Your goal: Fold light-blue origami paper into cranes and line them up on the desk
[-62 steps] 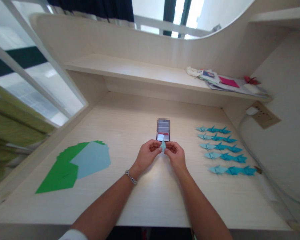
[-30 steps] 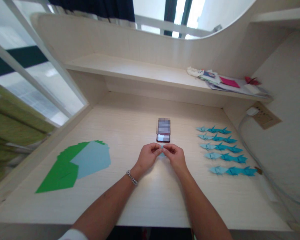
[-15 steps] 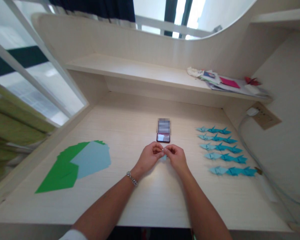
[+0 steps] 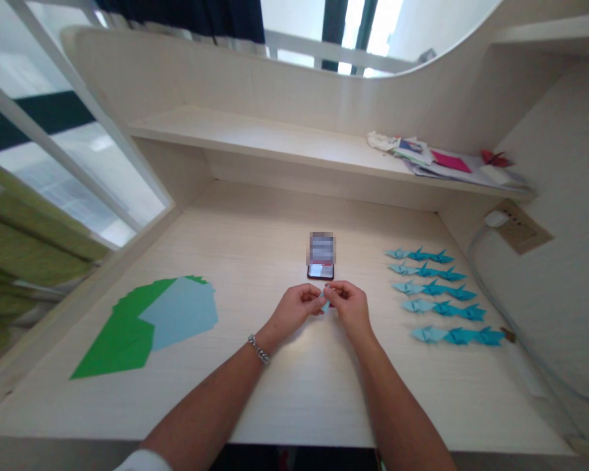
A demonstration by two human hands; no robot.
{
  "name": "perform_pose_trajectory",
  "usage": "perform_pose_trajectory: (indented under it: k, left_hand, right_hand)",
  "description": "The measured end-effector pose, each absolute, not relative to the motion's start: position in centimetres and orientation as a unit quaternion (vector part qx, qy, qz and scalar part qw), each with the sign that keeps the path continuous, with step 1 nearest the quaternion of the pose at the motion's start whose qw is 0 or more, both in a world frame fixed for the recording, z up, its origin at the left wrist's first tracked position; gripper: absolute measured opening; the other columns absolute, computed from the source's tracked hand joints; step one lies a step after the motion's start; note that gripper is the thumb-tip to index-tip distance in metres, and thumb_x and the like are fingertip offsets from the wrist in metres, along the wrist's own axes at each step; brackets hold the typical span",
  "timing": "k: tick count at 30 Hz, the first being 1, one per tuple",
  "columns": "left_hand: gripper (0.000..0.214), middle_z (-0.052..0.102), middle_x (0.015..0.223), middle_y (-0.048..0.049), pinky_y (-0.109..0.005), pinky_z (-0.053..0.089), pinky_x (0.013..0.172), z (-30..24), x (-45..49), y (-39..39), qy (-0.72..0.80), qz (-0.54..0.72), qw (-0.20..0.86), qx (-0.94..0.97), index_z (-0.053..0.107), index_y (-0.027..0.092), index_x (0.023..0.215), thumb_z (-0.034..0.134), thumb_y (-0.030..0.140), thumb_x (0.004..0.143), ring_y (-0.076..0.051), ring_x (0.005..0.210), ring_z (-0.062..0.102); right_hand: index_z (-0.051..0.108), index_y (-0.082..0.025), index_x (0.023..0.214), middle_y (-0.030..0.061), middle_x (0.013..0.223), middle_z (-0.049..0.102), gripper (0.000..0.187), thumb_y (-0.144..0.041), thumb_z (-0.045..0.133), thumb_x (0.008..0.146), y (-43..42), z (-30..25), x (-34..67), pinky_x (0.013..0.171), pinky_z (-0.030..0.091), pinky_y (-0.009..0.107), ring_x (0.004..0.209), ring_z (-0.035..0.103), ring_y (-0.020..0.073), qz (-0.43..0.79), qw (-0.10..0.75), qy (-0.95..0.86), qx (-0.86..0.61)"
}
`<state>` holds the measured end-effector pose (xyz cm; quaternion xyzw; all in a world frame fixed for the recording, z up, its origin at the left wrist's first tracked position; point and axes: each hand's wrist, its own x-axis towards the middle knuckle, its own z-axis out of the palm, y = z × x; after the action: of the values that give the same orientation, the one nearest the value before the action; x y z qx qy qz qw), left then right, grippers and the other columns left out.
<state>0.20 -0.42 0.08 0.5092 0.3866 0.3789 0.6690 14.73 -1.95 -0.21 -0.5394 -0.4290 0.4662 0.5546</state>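
Note:
Between my fingertips is a small piece of light blue folded paper (image 4: 325,305), mostly covered by the fingers. My left hand (image 4: 298,306) pinches it from the left, thumb against the fingers. From the right, my right hand (image 4: 348,305) grips the same paper with thumb and forefinger. How the paper is folded is too small to make out. Just beyond the hands lies a phone (image 4: 321,270) with its screen lit and partly blurred. At the right, several rows of folded blue paper cranes (image 4: 425,270) run from pale to deeper blue.
Fanned green paper sheets (image 4: 112,337) and light blue sheets (image 4: 184,314) lie at the left of the desk (image 4: 275,399). A shelf (image 4: 275,140) crosses the back, holding papers (image 4: 451,161) at its right. A white cable (image 4: 500,307) runs down from a wall socket (image 4: 520,229).
My right hand has shifted slightly right and turned, and the left hand has dropped a little. Both keep hold of the light blue paper. Everything else stays in place.

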Motion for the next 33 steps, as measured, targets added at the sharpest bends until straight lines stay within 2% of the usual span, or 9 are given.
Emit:
perform_pose_trajectory:
  k: [4,10,16,26,33]
  left_hand:
    - [0.027,0.063,0.072,-0.0038,-0.026,0.048,0.064,0.4,0.1,-0.3,0.379,0.408,0.704,0.442,0.062,0.013,0.075,0.073,0.035,0.067,-0.013,0.065,0.059]
    - [0.024,0.061,0.076,-0.0047,-0.026,0.047,0.067,0.5,-0.2,-0.2,0.341,0.423,0.746,0.384,0.064,0.012,0.076,0.072,0.033,0.07,-0.013,0.07,0.058]
    - [0.02,0.061,0.074,-0.0036,-0.025,0.046,0.067,0.6,-0.3,-0.3,0.328,0.416,0.762,0.372,0.065,0.013,0.075,0.072,0.031,0.071,-0.012,0.069,0.057]
    - [0.024,0.064,0.079,-0.0068,-0.026,0.046,0.067,-0.1,-0.4,-0.1,0.351,0.401,0.746,0.4,0.068,0.012,0.081,0.073,0.032,0.069,-0.013,0.07,0.058]
    - [0.026,0.065,0.077,-0.0073,-0.028,0.046,0.066,-0.2,-0.8,0.2,0.368,0.368,0.74,0.425,0.07,0.012,0.081,0.073,0.034,0.068,-0.013,0.067,0.057]
  right_hand:
    - [0.066,-0.017,0.091,0.0023,0.071,0.066,0.03,-0.04,0.067,0.071,-2.1,0.3,14.7,0.054,0.049,0.026,0.059,0.059,0.0136,0.517,0.561,-0.404,-0.504]
    - [0.066,-0.018,0.083,0.0032,0.075,0.068,0.026,-0.032,0.073,0.063,-2.3,0.6,14.4,0.058,0.051,0.029,0.063,0.061,0.0155,0.509,0.565,-0.435,-0.482]
    - [0.068,-0.018,0.08,0.0028,0.074,0.069,0.018,-0.025,0.072,0.064,-2.1,0.1,14.6,0.063,0.051,0.031,0.064,0.061,0.016,0.491,0.559,-0.453,-0.491]
    - [0.07,-0.019,0.09,0.0047,0.085,0.07,0.022,-0.023,0.067,0.069,-2.7,1.1,14.5,0.064,0.051,0.03,0.07,0.062,0.0174,0.389,0.525,-0.528,-0.543]
    - [0.071,-0.021,0.091,0.0053,0.088,0.067,0.02,-0.023,0.066,0.071,-2.8,1.3,14.9,0.062,0.05,0.028,0.069,0.061,0.0158,0.349,0.508,-0.59,-0.522]
